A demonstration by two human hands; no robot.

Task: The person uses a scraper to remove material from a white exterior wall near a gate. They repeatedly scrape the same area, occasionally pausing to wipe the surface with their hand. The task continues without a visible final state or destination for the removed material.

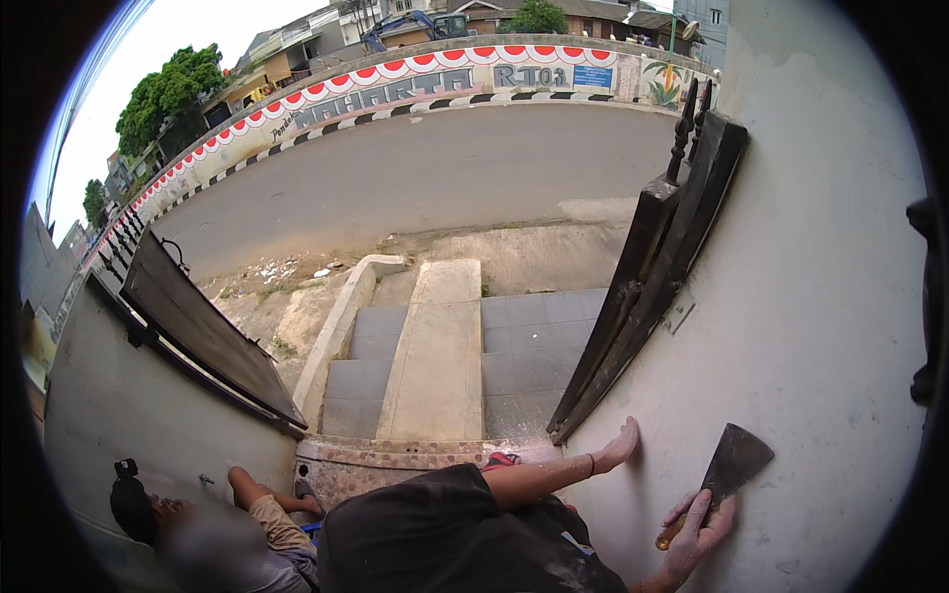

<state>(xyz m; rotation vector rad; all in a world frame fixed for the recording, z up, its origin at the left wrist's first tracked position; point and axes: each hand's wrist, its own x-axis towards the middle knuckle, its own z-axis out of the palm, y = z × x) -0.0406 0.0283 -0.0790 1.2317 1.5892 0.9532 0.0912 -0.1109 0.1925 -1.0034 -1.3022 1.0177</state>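
My left hand (619, 447), dusted with white, rests its stretched fingers against the pale plastered wall (820, 326) on my right. Lower and farther right, my right hand (700, 529) grips a wide-bladed scraper (739, 463) with a wooden handle. The dark blade points up and to the right, close to the wall; whether its edge touches cannot be told. White dust marks the right fingers as well.
Another person (217, 544) sits at the lower left by a low wall (99, 385). Dark metal gate leaves stand at left (198, 316) and right (652, 287). Between them, a concrete ramp (440, 346) flanked by grey tiled steps (371, 376) leads to the road (425, 168).
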